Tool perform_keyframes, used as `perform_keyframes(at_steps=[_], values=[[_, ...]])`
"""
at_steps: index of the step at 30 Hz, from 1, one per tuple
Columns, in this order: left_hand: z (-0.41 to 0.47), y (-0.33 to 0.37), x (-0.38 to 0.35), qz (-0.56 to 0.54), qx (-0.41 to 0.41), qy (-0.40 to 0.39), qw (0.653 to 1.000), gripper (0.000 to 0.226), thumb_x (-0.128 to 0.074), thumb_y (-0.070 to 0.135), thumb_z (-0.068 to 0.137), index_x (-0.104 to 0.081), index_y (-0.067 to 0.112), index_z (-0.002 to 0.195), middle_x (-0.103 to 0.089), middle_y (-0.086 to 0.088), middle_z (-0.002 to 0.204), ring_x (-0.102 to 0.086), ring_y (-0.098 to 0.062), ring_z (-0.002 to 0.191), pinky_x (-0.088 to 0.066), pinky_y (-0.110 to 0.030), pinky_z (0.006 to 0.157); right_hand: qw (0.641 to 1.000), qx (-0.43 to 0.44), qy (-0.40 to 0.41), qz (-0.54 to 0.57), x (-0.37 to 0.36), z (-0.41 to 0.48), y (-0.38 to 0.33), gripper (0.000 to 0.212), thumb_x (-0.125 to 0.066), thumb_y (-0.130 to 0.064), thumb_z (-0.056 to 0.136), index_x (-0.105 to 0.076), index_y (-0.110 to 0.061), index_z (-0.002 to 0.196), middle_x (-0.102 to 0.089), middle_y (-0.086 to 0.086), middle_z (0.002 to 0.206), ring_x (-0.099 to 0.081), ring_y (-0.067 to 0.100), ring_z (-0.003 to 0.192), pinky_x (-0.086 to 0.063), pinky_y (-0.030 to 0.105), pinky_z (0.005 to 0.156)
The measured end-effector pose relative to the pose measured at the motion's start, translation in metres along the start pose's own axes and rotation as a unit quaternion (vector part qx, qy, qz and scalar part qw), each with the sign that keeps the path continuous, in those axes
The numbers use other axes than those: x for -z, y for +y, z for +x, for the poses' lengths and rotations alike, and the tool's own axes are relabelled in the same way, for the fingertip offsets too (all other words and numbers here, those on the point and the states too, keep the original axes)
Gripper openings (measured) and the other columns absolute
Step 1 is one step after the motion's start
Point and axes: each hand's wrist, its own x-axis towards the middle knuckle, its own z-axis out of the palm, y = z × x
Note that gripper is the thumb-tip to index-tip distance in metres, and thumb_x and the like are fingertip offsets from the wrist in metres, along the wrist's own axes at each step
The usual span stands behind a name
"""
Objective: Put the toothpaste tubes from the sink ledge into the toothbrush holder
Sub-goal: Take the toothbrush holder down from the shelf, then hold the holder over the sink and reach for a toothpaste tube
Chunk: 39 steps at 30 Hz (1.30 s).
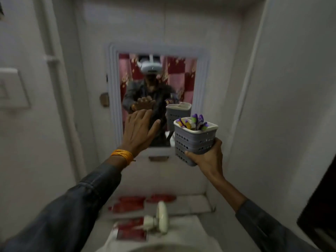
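My right hand (207,158) grips a grey perforated toothbrush holder (194,140) from below and holds it up in front of the mirror, a little tilted. Several purple and yellow toothbrush heads (197,121) stick out of its top. My left hand (139,130) is raised beside it, fingers spread and flat toward the mirror, holding nothing. Red toothpaste tubes (131,203) lie blurred on the sink ledge far below both hands, with another red tube (131,231) nearer the basin.
A white-framed mirror (112,88) hangs on the wall ahead and reflects a person with a headset. A cream tap (161,217) stands over the white sink (183,233). A switch plate (12,88) is on the left wall. A dark edge shows at the lower right.
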Motion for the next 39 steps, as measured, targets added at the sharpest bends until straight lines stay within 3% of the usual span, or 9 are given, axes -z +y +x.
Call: perform_keyframes(at_steps=[4, 9, 14, 18, 22, 29, 35, 37, 39], values=[[-0.081, -0.031, -0.041, 0.006, 0.073, -0.096, 0.993, 0.063, -0.027, 0.056, 0.095, -0.051, 0.012, 0.134, -0.059, -0.011, 0.128, -0.053, -0.031, 0.118, -0.038, -0.044, 0.099, 0.996, -0.084, -0.029, -0.013, -0.018, -0.060, 0.079, 0.114, -0.108, -0.028, 0.050, -0.047, -0.002, 0.142, -0.068, 0.007, 0.132, -0.065, 0.018, 0.110, -0.048, 0.025, 0.085], [-0.151, -0.057, -0.080, 0.026, 0.140, -0.193, 0.971, 0.071, -0.023, 0.060, 0.091, -0.049, 0.013, 0.139, -0.055, -0.012, 0.139, -0.051, -0.032, 0.127, -0.038, -0.048, 0.106, 0.985, -0.169, -0.036, -0.029, -0.030, -0.115, 0.163, 0.133, -0.089, -0.056, 0.033, -0.045, 0.001, 0.145, -0.065, 0.020, 0.141, -0.067, 0.034, 0.127, -0.058, 0.044, 0.102], [-0.201, -0.066, -0.108, 0.024, 0.170, -0.272, 0.947, 0.054, -0.041, 0.044, 0.099, -0.045, 0.010, 0.142, -0.053, -0.015, 0.140, -0.052, -0.035, 0.124, -0.041, -0.046, 0.103, 0.970, -0.231, -0.051, -0.061, -0.038, -0.146, 0.219, 0.133, -0.097, -0.047, 0.033, -0.044, 0.003, 0.144, -0.063, 0.023, 0.141, -0.066, 0.038, 0.128, -0.055, 0.042, 0.101], [-0.237, -0.076, -0.129, 0.018, 0.172, -0.340, 0.924, 0.038, -0.058, 0.026, 0.094, -0.058, 0.009, 0.127, -0.063, -0.017, 0.126, -0.060, -0.036, 0.111, -0.050, -0.042, 0.087, 0.970, -0.231, -0.050, -0.059, -0.047, -0.157, 0.244, 0.122, -0.109, -0.008, 0.051, -0.038, 0.004, 0.150, -0.058, 0.021, 0.147, -0.062, 0.037, 0.132, -0.049, 0.032, 0.100], [-0.271, -0.093, -0.149, 0.047, 0.155, -0.432, 0.887, 0.030, -0.062, 0.022, 0.089, -0.064, 0.015, 0.118, -0.069, -0.012, 0.115, -0.065, -0.030, 0.101, -0.054, -0.039, 0.083, 0.977, -0.207, -0.034, -0.030, -0.057, -0.161, 0.251, 0.126, -0.110, -0.007, 0.051, -0.036, 0.001, 0.154, -0.054, 0.008, 0.150, -0.060, 0.029, 0.135, -0.049, 0.023, 0.104], [-0.286, -0.113, -0.184, 0.155, 0.014, -0.538, 0.828, 0.048, -0.068, 0.032, 0.088, -0.058, 0.016, 0.132, -0.065, -0.010, 0.129, -0.061, -0.030, 0.118, -0.048, -0.041, 0.102, 0.982, -0.186, -0.003, 0.022, -0.069, -0.169, 0.242, 0.129, -0.108, -0.023, 0.047, -0.038, -0.008, 0.154, -0.058, 0.007, 0.152, -0.062, 0.019, 0.129, -0.048, -0.001, 0.094], [-0.270, -0.122, -0.183, 0.124, 0.050, -0.571, 0.810, 0.066, -0.081, 0.038, 0.072, -0.057, 0.016, 0.130, -0.065, -0.011, 0.121, -0.064, -0.029, 0.107, -0.051, -0.038, 0.091, 0.979, -0.205, 0.012, -0.010, -0.070, -0.179, 0.247, 0.119, -0.107, -0.002, 0.055, -0.038, -0.003, 0.152, -0.059, 0.009, 0.148, -0.062, 0.023, 0.128, -0.047, -0.002, 0.090], [-0.266, -0.129, -0.173, 0.084, 0.096, -0.555, 0.822, 0.059, -0.082, 0.037, 0.073, -0.062, 0.013, 0.124, -0.068, -0.011, 0.117, -0.065, -0.025, 0.098, -0.051, -0.032, 0.088, 0.979, -0.204, 0.016, -0.012, -0.070, -0.183, 0.247, 0.117, -0.106, 0.000, 0.056, -0.038, -0.002, 0.151, -0.059, 0.011, 0.148, -0.063, 0.023, 0.127, -0.051, 0.006, 0.095], [-0.253, -0.133, -0.157, 0.056, 0.122, -0.531, 0.836, 0.050, -0.083, 0.036, 0.073, -0.068, 0.013, 0.115, -0.072, -0.008, 0.109, -0.061, -0.019, 0.084, -0.049, -0.026, 0.079, 0.979, -0.204, 0.022, -0.014, -0.070, -0.185, 0.249, 0.117, -0.106, 0.001, 0.056, -0.037, -0.003, 0.151, -0.059, 0.011, 0.148, -0.063, 0.024, 0.129, -0.057, 0.030, 0.105]])
